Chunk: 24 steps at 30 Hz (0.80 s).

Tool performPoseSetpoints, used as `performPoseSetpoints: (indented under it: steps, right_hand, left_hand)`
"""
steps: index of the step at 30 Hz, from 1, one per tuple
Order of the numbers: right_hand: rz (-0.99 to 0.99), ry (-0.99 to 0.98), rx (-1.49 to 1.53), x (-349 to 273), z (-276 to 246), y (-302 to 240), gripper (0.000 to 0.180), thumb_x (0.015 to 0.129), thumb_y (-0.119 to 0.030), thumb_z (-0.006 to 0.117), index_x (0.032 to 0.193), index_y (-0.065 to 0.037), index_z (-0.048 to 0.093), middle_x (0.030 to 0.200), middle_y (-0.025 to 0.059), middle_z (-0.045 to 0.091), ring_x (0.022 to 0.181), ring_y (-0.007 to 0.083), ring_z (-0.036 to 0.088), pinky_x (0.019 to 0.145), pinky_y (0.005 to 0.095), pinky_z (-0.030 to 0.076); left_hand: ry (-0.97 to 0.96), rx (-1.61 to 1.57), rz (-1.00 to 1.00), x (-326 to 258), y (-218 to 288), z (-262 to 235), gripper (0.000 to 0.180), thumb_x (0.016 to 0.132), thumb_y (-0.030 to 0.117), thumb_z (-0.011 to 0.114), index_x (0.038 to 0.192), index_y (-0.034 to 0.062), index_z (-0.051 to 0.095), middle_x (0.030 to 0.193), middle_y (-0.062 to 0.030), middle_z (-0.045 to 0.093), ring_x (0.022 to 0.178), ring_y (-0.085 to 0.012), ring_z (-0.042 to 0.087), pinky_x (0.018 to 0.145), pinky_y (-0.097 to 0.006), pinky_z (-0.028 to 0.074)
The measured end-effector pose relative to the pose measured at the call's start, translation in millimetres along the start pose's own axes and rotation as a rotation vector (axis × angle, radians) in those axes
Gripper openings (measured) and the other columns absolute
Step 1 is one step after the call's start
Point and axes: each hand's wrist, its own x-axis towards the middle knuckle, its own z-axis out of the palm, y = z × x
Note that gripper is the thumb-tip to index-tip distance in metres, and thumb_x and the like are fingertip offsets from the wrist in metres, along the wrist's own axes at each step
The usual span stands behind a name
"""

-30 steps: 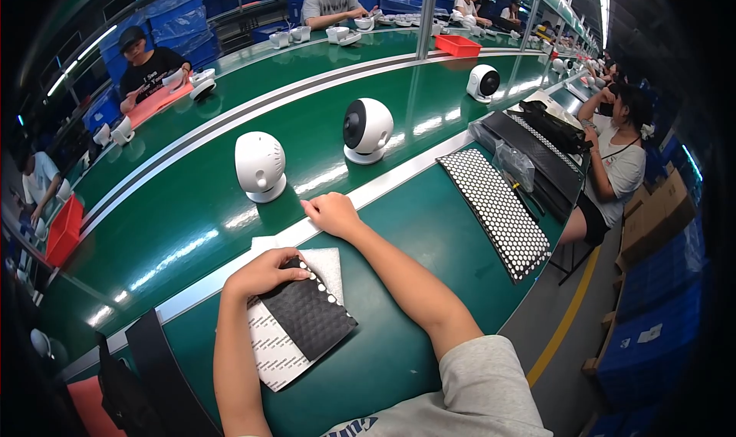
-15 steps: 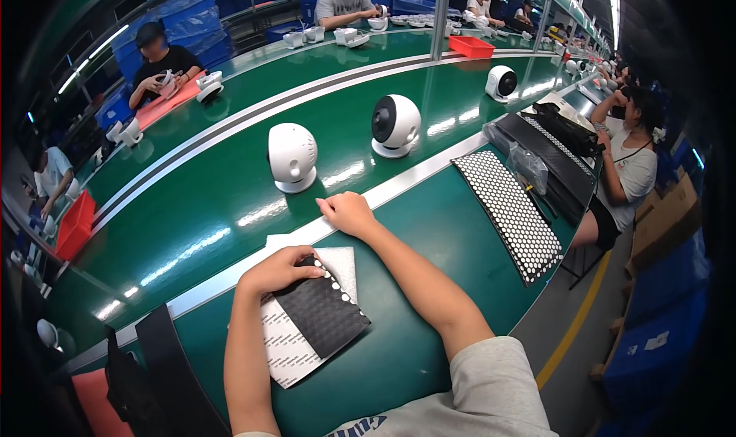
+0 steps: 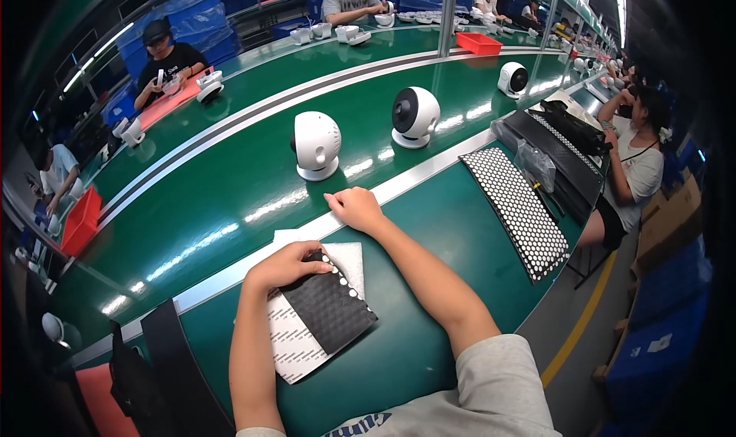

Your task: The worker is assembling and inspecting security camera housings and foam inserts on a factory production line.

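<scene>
My left hand (image 3: 285,265) rests curled on the top edge of a black foam sheet (image 3: 330,308) that lies on a white backing sheet (image 3: 291,345) dotted with small pads. My right hand (image 3: 354,207) lies loosely closed on the green table by the pale strip at the conveyor's edge, holding nothing. Just beyond it on the belt stands a white round fan-like unit (image 3: 315,146), with a second one (image 3: 415,116) to its right.
A long white-dotted black mat (image 3: 523,211) lies to my right, with black trays and a plastic bag (image 3: 537,164) past it. A third white unit (image 3: 511,79) and a red bin (image 3: 478,44) sit farther along. Several seated people work around the line. A dark bag (image 3: 146,376) is at my left.
The view has shifted slightly, so the units and my hands sit further right in the picture. My hands keep the same poses on the sheet and table.
</scene>
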Motion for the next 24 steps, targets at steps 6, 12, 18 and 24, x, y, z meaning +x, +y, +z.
performPoseSetpoints:
  steps: [6, 12, 18, 24]
  right_hand:
    - [-0.019, 0.01, 0.016, -0.2, 1.2, -0.5, 0.037, 0.08, -0.032, 0.045, 0.059, -0.007, 0.06, 0.056, 0.0143, 0.055, 0.057, 0.0311, 0.054, 0.054, 0.0405, 0.043]
    - [-0.028, 0.015, 0.021, -0.1, 2.4, 1.2, 0.037, 0.081, -0.032, 0.044, 0.059, -0.006, 0.06, 0.056, 0.014, 0.055, 0.057, 0.031, 0.055, 0.054, 0.0402, 0.043]
    - [-0.04, 0.024, 0.013, 0.7, 4.2, 3.0, 0.037, 0.081, -0.032, 0.044, 0.059, -0.006, 0.061, 0.056, 0.0143, 0.055, 0.056, 0.0309, 0.055, 0.054, 0.0401, 0.043]
    - [-0.043, 0.028, 0.023, -0.1, 4.6, 1.5, 0.037, 0.081, -0.032, 0.045, 0.059, -0.007, 0.061, 0.056, 0.0144, 0.055, 0.056, 0.0308, 0.054, 0.054, 0.04, 0.043]
  left_hand:
    - [0.012, 0.038, -0.013, -2.2, 1.5, -1.3, 0.027, 0.076, 0.024, 0.06, 0.09, 0.0022, 0.053, 0.068, -0.002, 0.05, 0.064, -0.0092, 0.042, 0.058, -0.024, 0.035]
    - [0.002, 0.011, -0.01, 0.9, -6.0, -1.5, 0.028, 0.076, 0.026, 0.06, 0.089, 0.0025, 0.053, 0.068, -0.0022, 0.05, 0.064, -0.0094, 0.042, 0.058, -0.024, 0.035]
    - [0.006, 0.019, -0.007, -0.2, -2.3, -1.6, 0.029, 0.076, 0.026, 0.06, 0.089, 0.0022, 0.053, 0.068, -0.0023, 0.049, 0.064, -0.0095, 0.042, 0.057, -0.024, 0.035]
    - [0.013, 0.028, -0.019, -1.7, -1.1, -0.9, 0.023, 0.077, 0.019, 0.06, 0.092, 0.0034, 0.054, 0.067, 0.0009, 0.049, 0.062, -0.0057, 0.042, 0.055, -0.022, 0.034]
